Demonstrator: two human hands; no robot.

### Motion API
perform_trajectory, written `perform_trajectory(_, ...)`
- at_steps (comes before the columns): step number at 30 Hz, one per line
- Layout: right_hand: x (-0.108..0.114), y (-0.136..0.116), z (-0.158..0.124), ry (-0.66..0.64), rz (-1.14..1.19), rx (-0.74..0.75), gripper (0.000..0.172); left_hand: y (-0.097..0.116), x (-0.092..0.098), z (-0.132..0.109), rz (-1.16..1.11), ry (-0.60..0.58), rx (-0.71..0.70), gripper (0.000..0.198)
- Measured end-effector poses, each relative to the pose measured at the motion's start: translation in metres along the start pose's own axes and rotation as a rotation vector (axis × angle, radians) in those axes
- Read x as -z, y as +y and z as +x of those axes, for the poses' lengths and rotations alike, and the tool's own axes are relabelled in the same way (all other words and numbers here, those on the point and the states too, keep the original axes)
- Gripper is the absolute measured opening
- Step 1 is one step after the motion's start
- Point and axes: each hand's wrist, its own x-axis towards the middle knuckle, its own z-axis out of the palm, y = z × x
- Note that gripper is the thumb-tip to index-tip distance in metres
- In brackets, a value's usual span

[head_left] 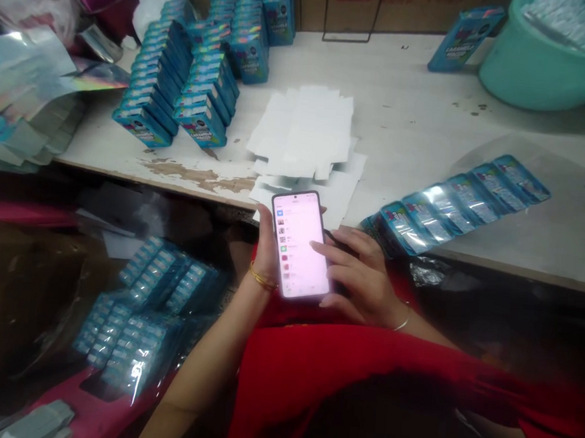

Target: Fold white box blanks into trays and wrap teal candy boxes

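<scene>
My left hand (267,247), with a yellow bangle at its wrist, is closed around a smartphone (301,246) held upright over the table's front edge. A list with small icons shows on the lit screen. My right hand (363,277) is beside it, fingers stretched and apart, one fingertip at the right side of the screen. A short dark strip, too small to name, shows between this hand and the phone. Just beyond the phone lie flat white card pieces (303,130), stacked unevenly. Right of my hands, a slanted row of blue packs in clear wrap (454,203) rests on the tabletop.
Rows of small blue boxes (202,122) stand at the back left of the worn white table (394,126). One blue box (462,41) leans near a teal tub (548,70). Wrapped blue bundles (138,348) sit on a pink surface (79,397) at lower left.
</scene>
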Motion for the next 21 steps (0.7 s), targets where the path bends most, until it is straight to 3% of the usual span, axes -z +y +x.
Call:
perform_trajectory(11,-0.0043,-0.0013,-0.0013,0.003,0.034,0.026,0.032,-0.0003,-0.0077,-0.0004,-0.076,0.106,0.041,0.1)
perform_trajectory(21,-0.0056,-0.001,0.0046,-0.017,0.017,0.006,0.034,-0.002,-0.0059,0.0006,-0.039,0.086,0.024,0.096)
